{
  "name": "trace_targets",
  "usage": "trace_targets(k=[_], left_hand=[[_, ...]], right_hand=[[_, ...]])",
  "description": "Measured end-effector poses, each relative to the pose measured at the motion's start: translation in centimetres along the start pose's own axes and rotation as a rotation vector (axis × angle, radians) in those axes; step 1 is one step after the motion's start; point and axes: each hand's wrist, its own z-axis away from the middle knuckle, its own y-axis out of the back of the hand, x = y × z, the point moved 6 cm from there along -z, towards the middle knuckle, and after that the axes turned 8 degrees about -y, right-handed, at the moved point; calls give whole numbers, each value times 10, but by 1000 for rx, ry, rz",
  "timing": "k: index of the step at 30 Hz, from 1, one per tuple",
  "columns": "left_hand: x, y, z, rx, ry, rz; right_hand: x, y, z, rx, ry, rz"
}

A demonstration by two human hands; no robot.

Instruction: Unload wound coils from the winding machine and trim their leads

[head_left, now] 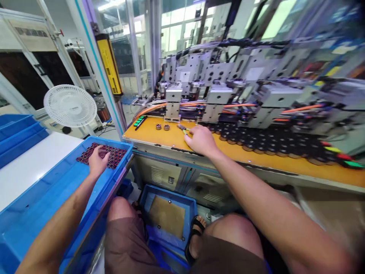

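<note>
- The right hand (201, 140) grips small pliers (186, 131) at its fingertips, their long side slanting, nose pointing left and away.
- The left hand (97, 163), curled but open, is at tiny parts (117, 153).

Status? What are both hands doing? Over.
Left hand at small parts in blue bin. Right hand holding pliers-like tool. Two round pieces near it, on orange tabletop.

Brown shorts (128, 243), black sandals (196, 231)

The person wears plain dark brown shorts, loose and softly creased, the hems ending just above the left knee (121, 208) and right knee (238, 232). Broad black straps cross the right foot (194, 243), leaving its toes open; the left sandal shows only in part. The left forearm (67, 217), bare like the right (251, 182), carries a small mark near its middle.
</note>
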Motion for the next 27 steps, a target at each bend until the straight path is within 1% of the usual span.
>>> trace_targets(k=[3, 5, 7, 8, 10, 12, 13, 15, 17, 21, 23, 25, 27], left_hand=[[98, -24, -12, -70, -237, 101], [153, -48, -18, -135, -320, 147], [193, -71, -28, -167, -322, 170], [206, -81, -34, -170, -301, 179], [223, -98, -48, -160, -239, 206], [231, -106, -61, -146, -178, 258], [231, -106, -65, -138, -151, 294], [227, -100, -66, -115, -103, 380], [215, -87, -59, -79, -58, 485], [180, -53, -28, 0, 43, 758], [165, -40, -8, 12, 85, 897], [157, -33, 11, 6, 105, 1007], [156, -28, 30, -10, 96, 1082]], right_hand=[[-1, 4, -1, -20, -1, -5], [-1, 6, 0, -31, -2, -14], [-1, 8, 1, -38, -2, -22], [-1, 9, 1, -40, -2, -25], [-1, 10, 1, -41, -1, -27], [-2, 11, 1, -42, 0, -26], [-2, 11, 0, -42, 0, -27], [-2, 10, -1, -40, 2, -31], [-3, 10, -2, -39, 13, -43], [-6, 9, -2, -50, 70, -90], [-8, 8, -1, -61, 110, -118], [-10, 8, 0, -68, 136, -141], [-9, 8, 0, -61, 131, -153]])
